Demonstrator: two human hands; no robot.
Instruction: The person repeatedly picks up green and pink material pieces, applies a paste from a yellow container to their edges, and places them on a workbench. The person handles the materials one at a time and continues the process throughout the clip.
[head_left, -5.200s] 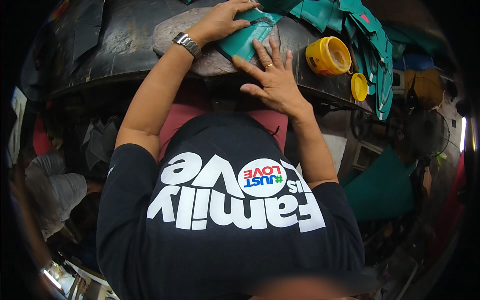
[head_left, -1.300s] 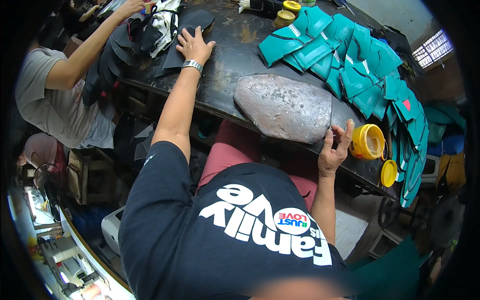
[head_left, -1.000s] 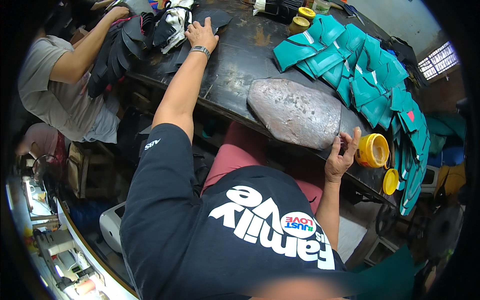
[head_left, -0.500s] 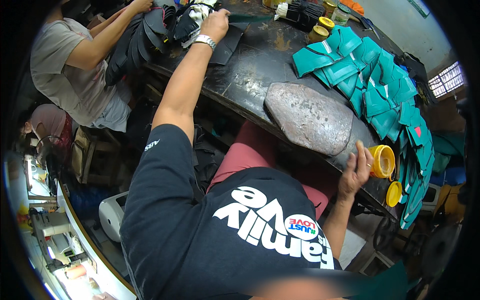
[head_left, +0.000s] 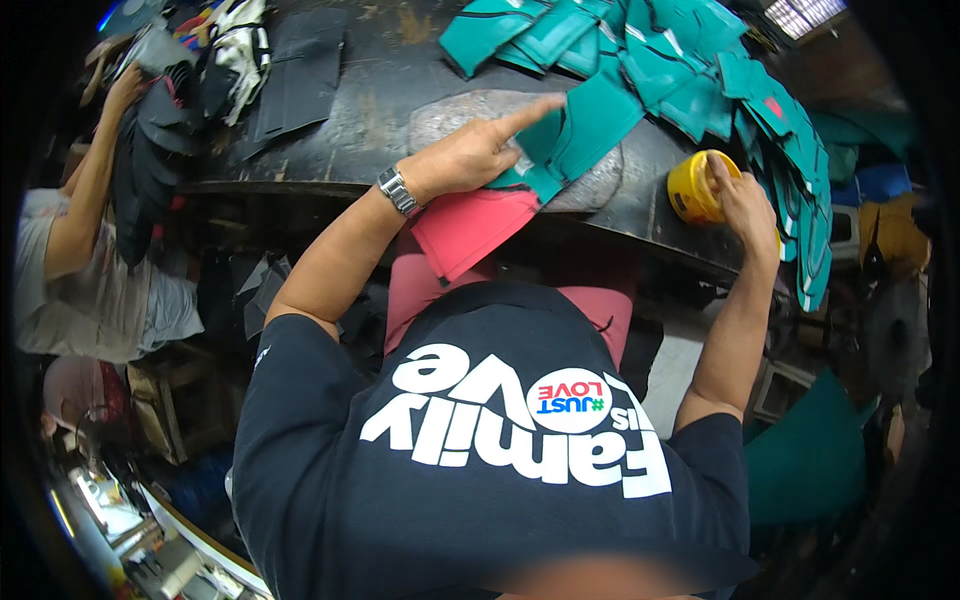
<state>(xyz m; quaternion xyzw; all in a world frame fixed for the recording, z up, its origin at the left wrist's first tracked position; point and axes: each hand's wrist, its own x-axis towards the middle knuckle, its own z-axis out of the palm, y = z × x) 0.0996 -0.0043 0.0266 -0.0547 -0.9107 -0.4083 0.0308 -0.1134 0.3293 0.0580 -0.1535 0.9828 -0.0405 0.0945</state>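
Note:
My left hand (head_left: 465, 160), index finger stretched out, holds a flat teal panel (head_left: 595, 125) against the dark flat stone (head_left: 440, 115) on the table. A pink panel (head_left: 475, 230) adjoins its near end and hangs over the table's front edge toward my lap. The undersides of the left fingers are partly hidden. My right hand (head_left: 745, 205) is at the yellow tub (head_left: 690, 190), one finger stretched over the rim into it. What that fingertip touches inside cannot be made out.
Overlapping teal panels (head_left: 675, 75) cover the far and right side of the table. Black flat pieces (head_left: 297, 75) and a white-and-black cloth bundle (head_left: 238, 50) lie at the left. Another person's arm (head_left: 85, 190) handles a stack of black curved pieces (head_left: 150, 170) there.
My left hand has come from the far left to the stone, with the teal-and-pink piece now under it. My right hand has gone from beside the tub to a finger inside it.

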